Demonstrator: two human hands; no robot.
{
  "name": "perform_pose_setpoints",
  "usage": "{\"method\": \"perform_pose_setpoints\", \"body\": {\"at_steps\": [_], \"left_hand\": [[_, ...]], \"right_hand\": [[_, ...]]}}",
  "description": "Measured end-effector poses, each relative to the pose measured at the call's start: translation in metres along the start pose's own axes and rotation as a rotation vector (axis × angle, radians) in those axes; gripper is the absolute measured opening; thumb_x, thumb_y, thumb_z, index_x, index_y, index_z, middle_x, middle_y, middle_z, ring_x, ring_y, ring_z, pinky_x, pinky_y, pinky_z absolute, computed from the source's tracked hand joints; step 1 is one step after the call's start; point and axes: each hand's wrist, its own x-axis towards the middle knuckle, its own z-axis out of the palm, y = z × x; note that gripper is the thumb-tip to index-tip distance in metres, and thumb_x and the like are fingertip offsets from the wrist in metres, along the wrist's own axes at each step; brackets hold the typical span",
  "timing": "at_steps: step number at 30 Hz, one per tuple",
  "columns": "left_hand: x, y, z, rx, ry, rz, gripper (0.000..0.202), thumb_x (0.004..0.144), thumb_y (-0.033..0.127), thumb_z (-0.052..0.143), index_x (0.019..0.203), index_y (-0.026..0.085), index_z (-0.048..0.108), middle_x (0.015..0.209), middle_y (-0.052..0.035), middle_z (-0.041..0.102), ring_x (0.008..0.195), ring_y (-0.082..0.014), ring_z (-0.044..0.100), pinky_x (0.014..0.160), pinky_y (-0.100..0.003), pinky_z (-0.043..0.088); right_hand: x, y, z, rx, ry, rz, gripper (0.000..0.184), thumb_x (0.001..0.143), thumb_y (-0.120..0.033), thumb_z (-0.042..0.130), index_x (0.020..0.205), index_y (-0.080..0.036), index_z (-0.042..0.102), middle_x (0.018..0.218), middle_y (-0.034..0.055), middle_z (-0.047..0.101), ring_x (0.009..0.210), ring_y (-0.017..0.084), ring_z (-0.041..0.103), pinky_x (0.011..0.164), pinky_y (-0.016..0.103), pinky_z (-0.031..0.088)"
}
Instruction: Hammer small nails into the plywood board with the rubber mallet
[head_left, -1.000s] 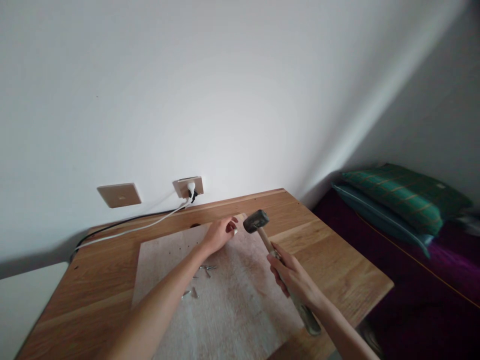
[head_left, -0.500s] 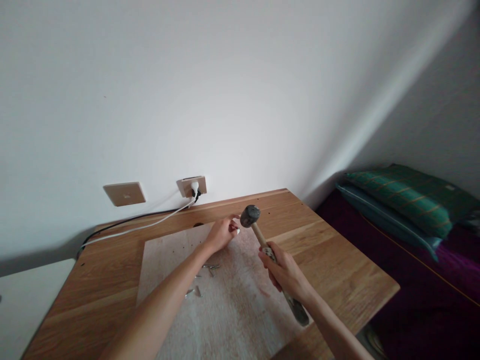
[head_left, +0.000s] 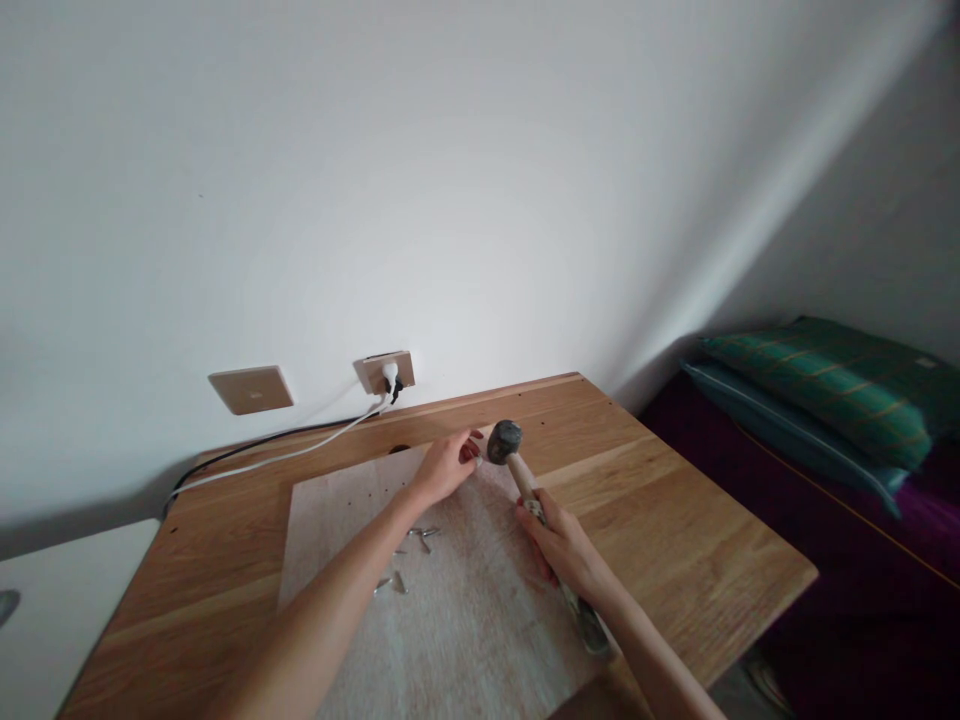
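Note:
My right hand (head_left: 559, 545) is wrapped round the wooden handle of a mallet (head_left: 505, 441), gripping it at mid-length. The dark, cylindrical mallet head is close to the right of my left fingertips. My left hand (head_left: 448, 466) is pinched near the far edge of a pale wooden board (head_left: 465, 620); a small pale spot shows at its fingertips, too small to name. Several loose silvery nails (head_left: 424, 537) lie on the board beside my left forearm. A row of small dark dots (head_left: 370, 495) runs along the board's far left part.
The board lies on a brown wooden table (head_left: 675, 530) against a white wall. A white cable (head_left: 300, 455) and a black one run from a wall socket (head_left: 385, 373) along the table's back left. Green cushions (head_left: 832, 385) rest on purple fabric at right. A white surface (head_left: 75, 610) is at left.
The mallet head has come down slightly, and my right hand is a little lower with it. My left hand keeps its pinch at almost the same spot. The view has shifted slightly.

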Motion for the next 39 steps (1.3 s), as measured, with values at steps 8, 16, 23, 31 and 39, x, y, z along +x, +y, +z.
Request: {"method": "perform_pose_setpoints", "body": {"at_steps": [8,16,23,31,39], "left_hand": [[0.0001,-0.0024,0.0001,-0.002,-0.005,0.005,0.038,0.081,0.005,0.064,0.115,0.018,0.07,0.091,-0.004,0.079,0.082,-0.0186,0.073,0.08,-0.029,0.056],[-0.0012,0.0016,-0.0021,-0.01,-0.005,0.003,0.036,0.08,0.004,0.063,0.112,0.018,0.071,0.089,-0.0038,0.078,0.082,-0.0191,0.073,0.081,-0.029,0.056],[-0.0006,-0.0012,-0.0003,-0.008,-0.003,0.009,0.034,0.08,0.005,0.064,0.111,0.017,0.072,0.09,-0.0044,0.079,0.082,-0.0189,0.073,0.08,-0.028,0.056],[-0.0002,0.002,-0.0011,-0.012,-0.004,0.021,0.031,0.079,0.004,0.063,0.106,0.016,0.073,0.091,-0.0043,0.08,0.08,-0.0177,0.074,0.078,-0.027,0.055],[-0.0009,0.0039,-0.0013,0.001,-0.005,0.01,0.034,0.078,0.003,0.064,0.108,0.016,0.072,0.093,-0.0041,0.08,0.079,-0.0173,0.072,0.077,-0.026,0.054]], "right_hand": [[0.0007,0.0011,0.0029,0.019,0.026,0.01,0.038,0.094,-0.06,0.046,0.102,-0.023,0.052,0.048,-0.0118,0.046,0.03,0.01,0.042,0.03,0.018,0.029],[-0.0004,-0.0022,0.0024,0.027,0.029,0.006,0.038,0.093,-0.058,0.047,0.104,-0.022,0.053,0.046,-0.0125,0.045,0.029,0.011,0.041,0.031,0.019,0.03],[-0.0012,-0.0017,0.0025,0.027,0.032,0.007,0.039,0.094,-0.059,0.047,0.103,-0.022,0.054,0.044,-0.0126,0.045,0.029,0.011,0.041,0.032,0.019,0.031],[0.0012,0.003,0.0036,0.018,0.033,0.002,0.039,0.092,-0.06,0.046,0.103,-0.023,0.053,0.041,-0.0123,0.044,0.029,0.012,0.041,0.032,0.019,0.03],[0.0013,0.0021,0.0042,0.021,0.034,0.003,0.038,0.093,-0.06,0.046,0.103,-0.023,0.052,0.043,-0.0122,0.044,0.029,0.012,0.043,0.031,0.019,0.031]]}}
